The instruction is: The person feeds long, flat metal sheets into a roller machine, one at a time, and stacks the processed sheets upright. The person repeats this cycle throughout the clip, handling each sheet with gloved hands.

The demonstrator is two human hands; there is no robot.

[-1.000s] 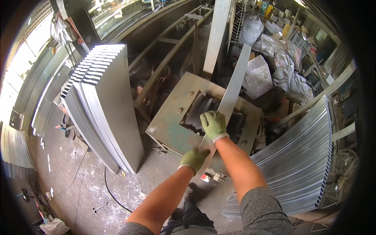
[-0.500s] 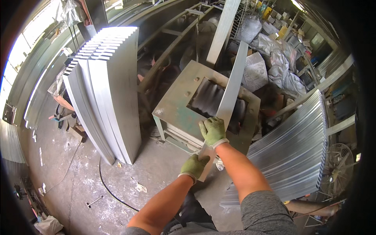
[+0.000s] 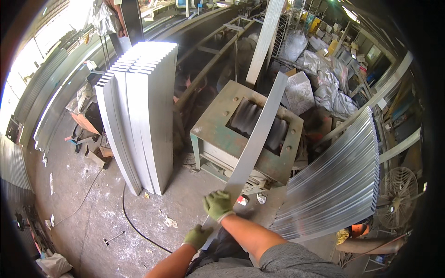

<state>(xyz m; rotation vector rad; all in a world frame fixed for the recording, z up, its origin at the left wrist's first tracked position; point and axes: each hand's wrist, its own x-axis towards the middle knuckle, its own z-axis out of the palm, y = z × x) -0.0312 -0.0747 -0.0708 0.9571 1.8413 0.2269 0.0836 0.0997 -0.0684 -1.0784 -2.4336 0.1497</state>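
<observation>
Metal strip: The long, flat silver strip (image 3: pixel 257 143) slanted across the machine, its far end past the machine's back edge and its near end close to the person's body. Whether its underside touched the rollers could not be told.
Right hand: In a green glove, the right hand (image 3: pixel 218 205) was clamped on the strip, fingers bent over its left edge, short of the machine's front.
Left hand: The left hand (image 3: pixel 198 237), gloved alike, gripped the strip nearer its lower end, just below the right.
Machine: A low, box-shaped machine (image 3: pixel 215 123) with a worn green-grey top stood under the strip, bolts showing around a rectangular opening.
Rollers: Dark, ridged rollers (image 3: pixel 248 118) filled the opening and showed on both sides of the strip.
Left stack: A tall stack of silver lengths (image 3: pixel 160 120) stood upright on the floor (image 3: pixel 92 231), left of the machine and apart from it.
Right stack: More silver lengths (image 3: pixel 333 180) fanned out at the right.
Fan: A round, caged fan (image 3: pixel 401 197) stood beyond that stack.
Floor items: A black cable (image 3: pixel 139 236) curved near crumpled paper (image 3: pixel 170 222).
Behind: Silvery sheeting (image 3: pixel 324 78) lay heaped behind the machine, beside a pale block (image 3: pixel 300 92).
</observation>
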